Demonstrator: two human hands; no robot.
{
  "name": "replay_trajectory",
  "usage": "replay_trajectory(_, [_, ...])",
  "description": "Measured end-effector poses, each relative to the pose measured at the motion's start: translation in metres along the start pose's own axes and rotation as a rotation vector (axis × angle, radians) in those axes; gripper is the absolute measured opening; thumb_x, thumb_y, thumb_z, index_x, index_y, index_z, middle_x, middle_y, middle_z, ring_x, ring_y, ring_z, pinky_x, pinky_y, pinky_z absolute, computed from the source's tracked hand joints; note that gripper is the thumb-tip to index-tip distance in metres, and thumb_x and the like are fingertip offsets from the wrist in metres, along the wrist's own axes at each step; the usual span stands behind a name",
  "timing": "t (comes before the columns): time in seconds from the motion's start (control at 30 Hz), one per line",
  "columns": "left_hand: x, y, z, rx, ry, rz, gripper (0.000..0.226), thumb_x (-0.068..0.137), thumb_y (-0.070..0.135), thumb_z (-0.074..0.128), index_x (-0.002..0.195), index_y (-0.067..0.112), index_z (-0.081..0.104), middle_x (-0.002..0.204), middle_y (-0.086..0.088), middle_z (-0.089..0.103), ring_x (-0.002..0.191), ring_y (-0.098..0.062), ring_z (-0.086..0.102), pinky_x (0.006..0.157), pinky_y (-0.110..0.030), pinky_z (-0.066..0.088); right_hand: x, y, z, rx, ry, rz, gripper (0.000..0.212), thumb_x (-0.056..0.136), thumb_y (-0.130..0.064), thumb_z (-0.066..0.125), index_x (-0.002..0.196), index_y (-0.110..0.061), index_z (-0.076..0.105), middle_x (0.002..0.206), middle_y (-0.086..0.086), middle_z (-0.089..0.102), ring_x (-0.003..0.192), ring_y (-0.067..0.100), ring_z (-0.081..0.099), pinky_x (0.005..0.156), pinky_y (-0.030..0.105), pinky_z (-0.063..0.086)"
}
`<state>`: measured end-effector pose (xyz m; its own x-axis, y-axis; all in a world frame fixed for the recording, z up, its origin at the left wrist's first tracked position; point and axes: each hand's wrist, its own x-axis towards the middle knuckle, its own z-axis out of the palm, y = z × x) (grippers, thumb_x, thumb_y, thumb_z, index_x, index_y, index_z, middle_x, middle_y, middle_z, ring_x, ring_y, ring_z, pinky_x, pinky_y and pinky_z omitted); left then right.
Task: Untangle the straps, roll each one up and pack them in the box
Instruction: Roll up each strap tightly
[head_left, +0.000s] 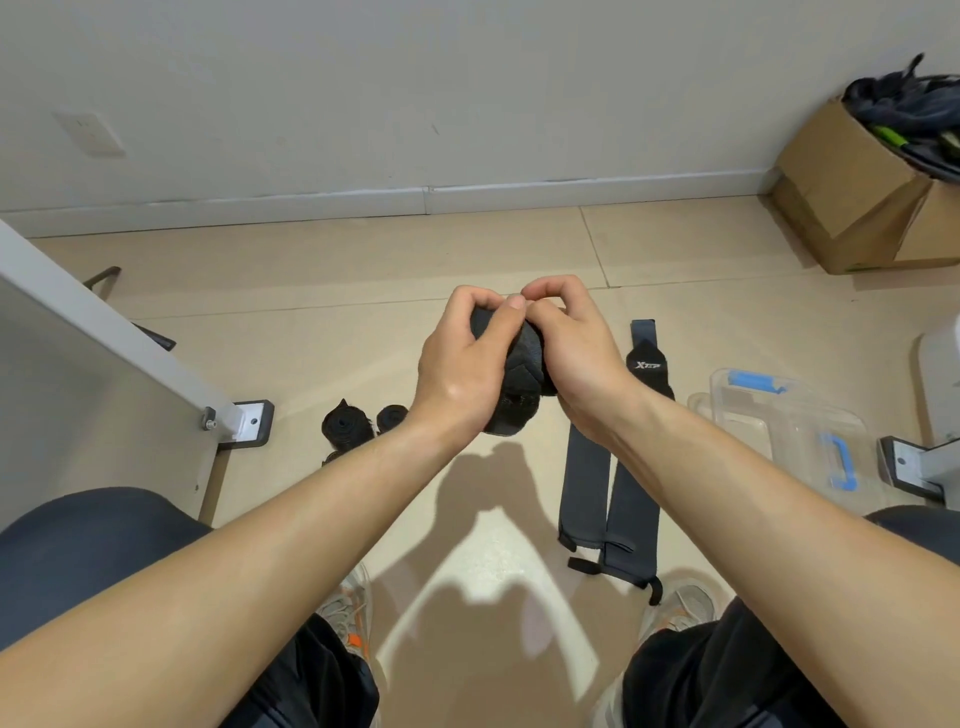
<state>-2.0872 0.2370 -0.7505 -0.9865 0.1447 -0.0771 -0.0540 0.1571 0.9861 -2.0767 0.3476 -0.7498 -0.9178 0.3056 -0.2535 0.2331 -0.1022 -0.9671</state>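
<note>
A black strap roll (522, 379) hangs in the air above the floor, held between both hands. My left hand (462, 364) grips its left side with the thumb on top. My right hand (569, 353) curls round its right side, fingertips meeting the left thumb. Two rolled black straps (345, 428) lie on the tiles to the left. Two flat grey straps (605, 488) lie stretched out to the right, partly under my right forearm. A clear plastic box (802, 426) with blue latches sits open at the right.
A white table leg with a foot plate (249, 421) stands at the left, another foot plate (906, 465) at the right. A cardboard box (857, 192) full of dark gear sits in the far right corner. My knees and shoes fill the bottom.
</note>
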Motion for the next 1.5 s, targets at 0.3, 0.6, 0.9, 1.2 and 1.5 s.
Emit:
replay_trajectory(0.3, [0.012, -0.008, 0.003, 0.085, 0.138, 0.020, 0.010, 0.096, 0.026, 0.058, 0.086, 0.029, 0.059, 0.083, 0.013, 0.064, 0.081, -0.008, 0.059, 0.075, -0.030, 0.045, 0.005, -0.001, -0.006, -0.450, -0.050, -0.080, 0.032, 0.100, -0.045, 0.048, 0.086, -0.019, 0.061, 0.083, -0.006, 0.064, 0.082, 0.017, 0.060, 0.071, 0.034, 0.046])
replay_trajectory(0.6, [0.018, -0.010, -0.005, 0.177, -0.007, -0.118, 0.026, 0.092, 0.044, 0.059, 0.079, 0.023, 0.067, 0.077, 0.009, 0.067, 0.083, -0.021, 0.066, 0.081, -0.044, 0.059, 0.000, 0.008, -0.004, -0.377, 0.012, -0.092, 0.010, 0.099, -0.032, 0.048, 0.098, -0.024, 0.053, 0.072, -0.002, 0.057, 0.067, 0.018, 0.051, 0.064, 0.033, 0.040])
replay_trajectory(0.9, [0.034, 0.003, -0.032, -0.202, 0.149, -0.412, 0.024, 0.095, 0.031, 0.050, 0.092, 0.017, 0.069, 0.081, -0.005, 0.073, 0.073, -0.023, 0.072, 0.051, -0.030, 0.057, -0.014, 0.001, -0.003, -0.167, -0.186, 0.095, 0.028, 0.102, -0.043, 0.057, 0.114, -0.018, 0.059, 0.074, -0.002, 0.067, 0.064, 0.012, 0.067, 0.065, 0.039, 0.061])
replay_trajectory(1.2, [0.040, -0.002, -0.037, -0.236, 0.328, -0.423, 0.028, 0.094, 0.036, 0.049, 0.083, 0.015, 0.065, 0.083, -0.010, 0.073, 0.075, -0.030, 0.071, 0.057, -0.041, 0.062, -0.024, 0.009, 0.009, -0.457, -0.134, -0.141, 0.027, 0.086, -0.009, 0.078, 0.093, -0.023, 0.056, 0.063, -0.003, 0.063, 0.060, 0.020, 0.069, 0.059, 0.043, 0.058])
replay_trajectory(1.5, [0.035, -0.006, -0.020, -0.114, 0.324, -0.227, 0.038, 0.097, 0.059, 0.052, 0.095, 0.022, 0.053, 0.103, -0.004, 0.068, 0.097, -0.027, 0.069, 0.081, -0.047, 0.061, -0.018, -0.003, 0.006, -0.162, -0.108, -0.148, 0.024, 0.094, 0.006, 0.063, 0.089, -0.014, 0.074, 0.071, 0.009, 0.071, 0.066, 0.019, 0.073, 0.078, 0.036, 0.063])
